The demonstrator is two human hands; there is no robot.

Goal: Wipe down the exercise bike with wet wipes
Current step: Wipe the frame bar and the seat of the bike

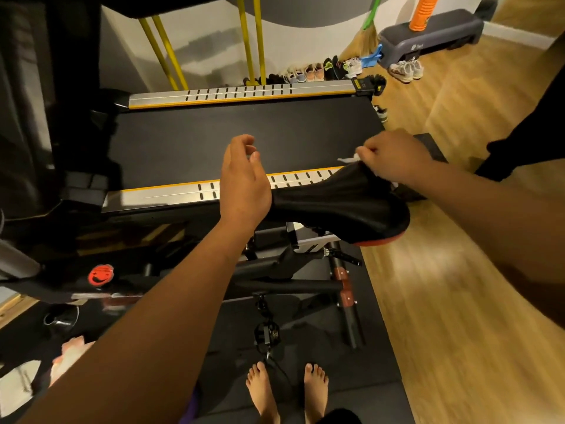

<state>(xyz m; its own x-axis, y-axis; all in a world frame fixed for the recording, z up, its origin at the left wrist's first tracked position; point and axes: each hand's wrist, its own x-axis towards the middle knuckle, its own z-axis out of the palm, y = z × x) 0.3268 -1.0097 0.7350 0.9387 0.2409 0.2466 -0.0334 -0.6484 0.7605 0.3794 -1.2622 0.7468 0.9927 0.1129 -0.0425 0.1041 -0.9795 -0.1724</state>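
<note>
The exercise bike's black saddle (pixel 342 203), with a red rear rim, sits in the middle of the view, its nose pointing left. My right hand (pixel 394 157) holds a crumpled white wet wipe (pixel 348 159) against the saddle's far edge. My left hand (pixel 244 179) hovers at the saddle's nose with its fingers loosely curled and nothing in it. The bike frame (pixel 290 280), seat post and a pedal (pixel 266 335) lie below the saddle.
A treadmill (pixel 244 139) with silver side rails runs just behind the saddle. Bare feet (pixel 284 390) stand on a dark mat. Wood floor lies to the right, with shoes (pixel 406 70), a grey step platform (pixel 434 32) and a broom along the wall.
</note>
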